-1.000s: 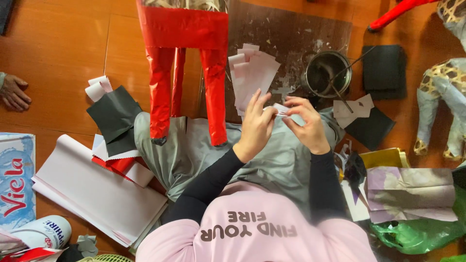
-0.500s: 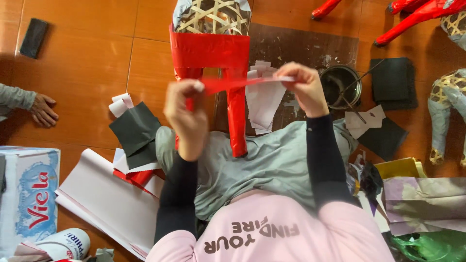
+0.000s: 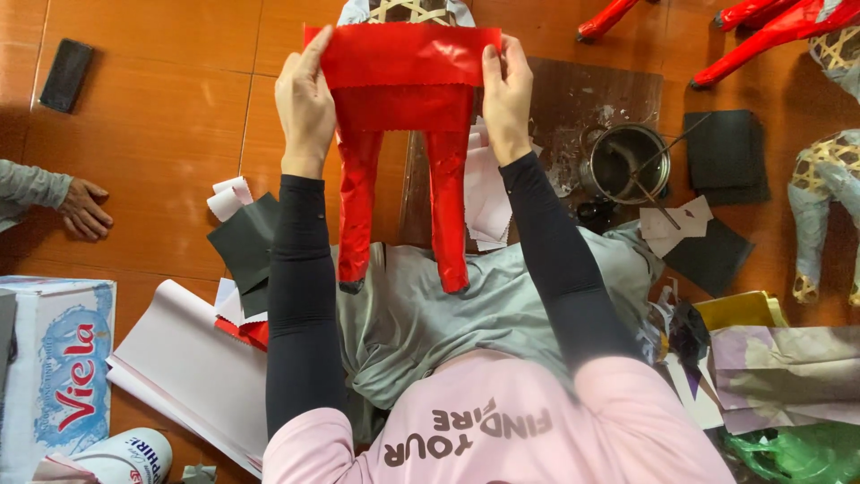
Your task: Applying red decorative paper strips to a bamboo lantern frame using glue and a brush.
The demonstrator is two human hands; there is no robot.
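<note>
Both hands stretch red paper strip (image 3: 408, 56) across red-wrapped frame (image 3: 403, 170).
Left hand (image 3: 305, 103) grip pinches strip's left end, right hand (image 3: 506, 94) grip pinches right end.

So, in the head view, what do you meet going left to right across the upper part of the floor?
Black flat object → left hand → red paper strip → right hand → metal pot → black paper squares.

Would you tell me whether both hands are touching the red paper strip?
Touching. The head view shows the left hand and right hand each pinching an end of the red paper strip.
</note>
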